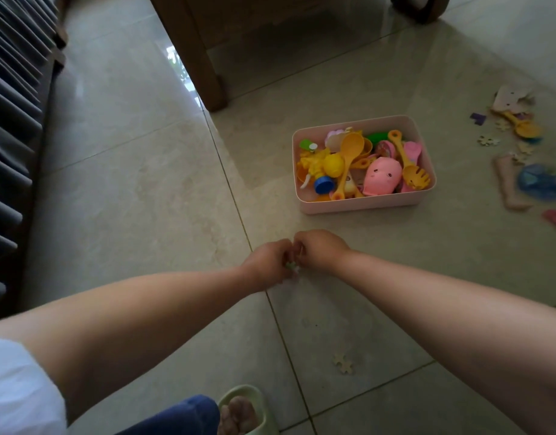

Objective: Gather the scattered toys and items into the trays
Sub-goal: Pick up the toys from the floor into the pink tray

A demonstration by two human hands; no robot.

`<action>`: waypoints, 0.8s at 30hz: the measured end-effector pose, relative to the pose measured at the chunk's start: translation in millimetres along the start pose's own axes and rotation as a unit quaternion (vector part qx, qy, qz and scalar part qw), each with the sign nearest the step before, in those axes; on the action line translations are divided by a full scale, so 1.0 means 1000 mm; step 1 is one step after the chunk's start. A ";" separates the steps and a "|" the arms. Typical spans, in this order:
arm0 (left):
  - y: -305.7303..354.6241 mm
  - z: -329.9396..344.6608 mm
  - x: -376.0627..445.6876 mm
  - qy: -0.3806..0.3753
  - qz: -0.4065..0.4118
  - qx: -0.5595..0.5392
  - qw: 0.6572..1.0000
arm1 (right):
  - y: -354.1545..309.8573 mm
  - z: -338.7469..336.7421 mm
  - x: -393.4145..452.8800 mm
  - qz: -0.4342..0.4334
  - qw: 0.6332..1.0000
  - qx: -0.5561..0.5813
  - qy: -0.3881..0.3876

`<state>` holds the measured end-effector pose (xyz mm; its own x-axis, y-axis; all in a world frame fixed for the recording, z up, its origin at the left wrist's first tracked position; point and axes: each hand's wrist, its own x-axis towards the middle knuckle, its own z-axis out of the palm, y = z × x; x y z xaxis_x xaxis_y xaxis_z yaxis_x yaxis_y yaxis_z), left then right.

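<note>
Both hands meet low over the tiled floor (145, 189), just in front of the pink tray (361, 206). The left hand (265, 262) and the right hand (317, 249) have their fingers curled in toward each other, and between them shows a small pale piece (291, 266) with a touch of green, mostly hidden by the fingers. It looks like one of the flat puzzle pieces; another puzzle piece (343, 364) lies on the floor nearer the person, and more lie scattered well to the right by a blue toy (540, 182). Both hands seem to pinch the small piece, though which one really bears it cannot be told. Such a piece is probably very light, thin and stiff, hard to lift off smooth tile, so it is best taken by its edges with the fingertips or slid up with a nail. Both forearms reach forward and down, wrists bent slightly inward, knuckles up. The tray sits beyond and to the right, already crowded with plastic toys, among them a yellow spoon (349, 155) and a pink pig (380, 177).
</note>
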<state>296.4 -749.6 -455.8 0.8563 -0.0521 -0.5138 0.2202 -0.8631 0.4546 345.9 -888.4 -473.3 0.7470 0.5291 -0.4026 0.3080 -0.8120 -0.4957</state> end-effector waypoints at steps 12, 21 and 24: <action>0.077 -0.074 0.045 0.233 0.034 -0.214 0.948 | 0.024 -0.105 -0.004 0.039 0.948 0.032 0.314; 0.041 0.000 0.006 0.012 0.163 0.125 0.979 | 0.041 -0.037 -0.052 -0.219 0.966 -0.141 0.012; 0.036 0.018 -0.002 -0.135 0.142 0.216 0.956 | 0.044 -0.015 -0.070 -0.241 0.946 -0.171 -0.133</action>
<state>294.4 -790.1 -451.9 0.6881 -0.3930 -0.6100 -0.2671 -0.9188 0.2907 316.2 -964.7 -455.6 0.3102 0.8643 -0.3960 0.7814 -0.4691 -0.4116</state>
